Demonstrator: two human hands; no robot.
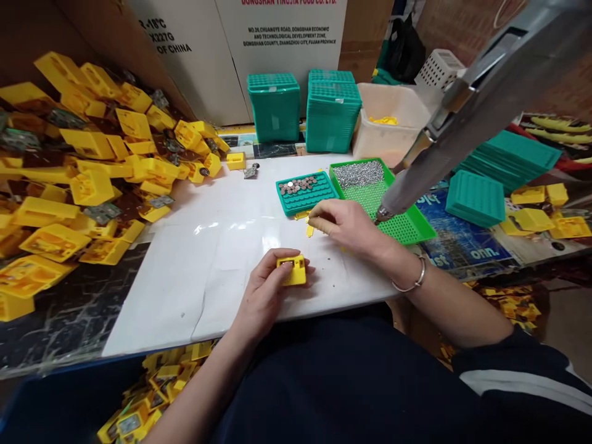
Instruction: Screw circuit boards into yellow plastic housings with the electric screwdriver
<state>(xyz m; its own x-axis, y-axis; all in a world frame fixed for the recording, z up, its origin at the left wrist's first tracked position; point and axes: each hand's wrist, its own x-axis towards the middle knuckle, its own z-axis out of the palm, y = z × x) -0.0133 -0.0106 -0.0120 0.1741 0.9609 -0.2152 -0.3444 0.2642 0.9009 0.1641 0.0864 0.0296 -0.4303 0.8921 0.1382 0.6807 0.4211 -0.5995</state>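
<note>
My left hand (266, 287) is closed around a small yellow plastic casing (296, 274), its hollow side facing up and the thumb inside its edge. My right hand (349, 225) is pinched at the fingertips on a small flat yellow plastic piece (309, 230), just above the white work surface. Beyond it lies a teal ribbed tray (305, 200) with several round coin-like metal discs (298, 185) in its far rows. Beside that, a bright green perforated tray (407, 225) holds a heap of small silver screws (361, 172).
A grey powered screwdriver (430, 142) hangs at the right, its tip close above my right wrist. Yellow casings with circuit boards (92, 160) are piled at the left. Teal tray stacks (333, 117) and a whitish bin (388, 132) stand at the back.
</note>
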